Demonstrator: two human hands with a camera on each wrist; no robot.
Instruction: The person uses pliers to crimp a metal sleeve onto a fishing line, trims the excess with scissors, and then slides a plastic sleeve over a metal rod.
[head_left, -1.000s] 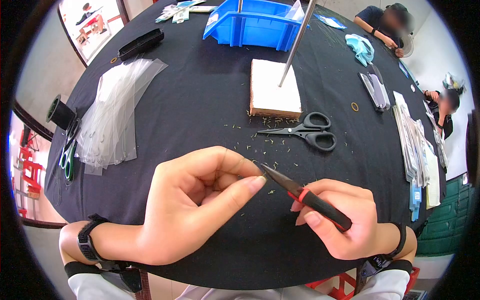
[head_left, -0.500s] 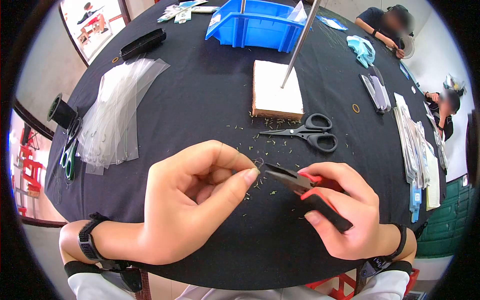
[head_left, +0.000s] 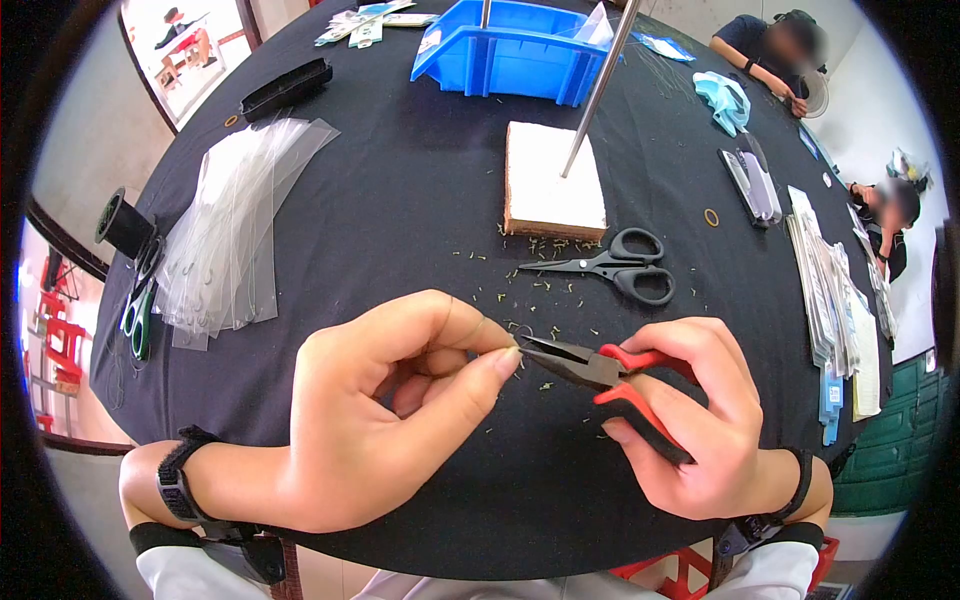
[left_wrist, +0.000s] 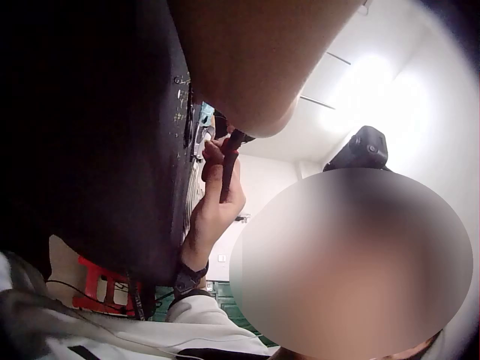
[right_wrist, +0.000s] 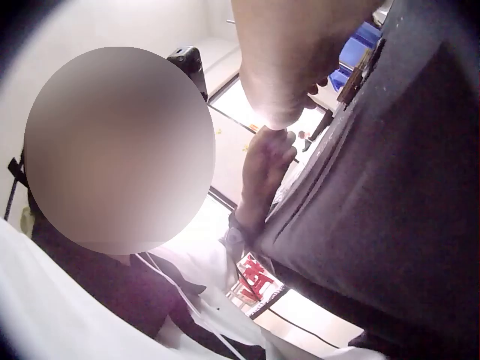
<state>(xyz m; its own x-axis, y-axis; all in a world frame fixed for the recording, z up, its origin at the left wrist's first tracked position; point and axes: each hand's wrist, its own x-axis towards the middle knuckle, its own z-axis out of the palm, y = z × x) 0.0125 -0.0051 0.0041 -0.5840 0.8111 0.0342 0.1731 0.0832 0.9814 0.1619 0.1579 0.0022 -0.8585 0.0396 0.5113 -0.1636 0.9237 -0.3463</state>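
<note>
Right hand, lower right, grips pliers; left hand, lower left, pinches a thin curved wire near the pliers' tips; scissors lie right of centre

Small workroom for fine handwork

A black-covered table carries scissors, a stapler, a spool, a blue bin and scattered clippings, with pliers in use above it. Two other people are at its right side; red stools show beyond.
</note>
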